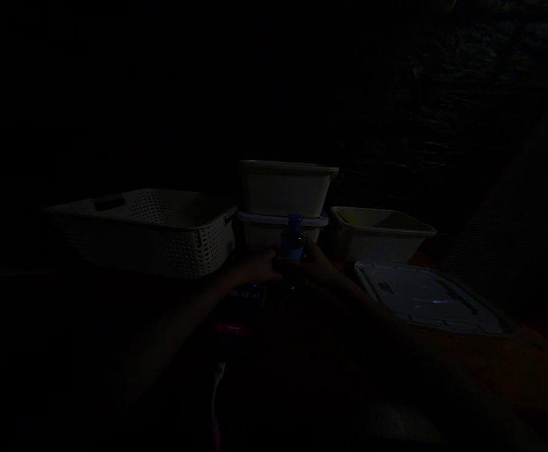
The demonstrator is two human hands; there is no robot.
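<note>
At the near edge of what can be made out, a white cable (220, 375) is seen on the dark tabletop (532, 370), its plug pointed towards a phone (238, 311) on which lit digits are shown; whether the two are joined cannot be told.

Just beyond the phone, slightly to the right, a bottle (292, 253) is held upright between the hands. It is clasped from the left by the left hand (262, 267) and from the right by the right hand (315, 267), with fingers of the right hand laid across its front. Both hands are brought together and appear curled closed around it, though single fingers are lost in the gloom. Whether its base is borne by the tabletop cannot be told.

As to progress, the grasp is judged to be already made. The blue cap (295, 218) is seen in place on top, so no opening is shown as done. What is left cannot be read from so dark a view.

Farther to the right, a loose lid (429, 301) is laid flat. Beyond it an open tub (377, 245) is seen with something yellow inside. To the far left a perforated basket (193, 248) is set, and behind the bottle an upper container (285, 191) is stacked on a lower container (259, 232).
</note>
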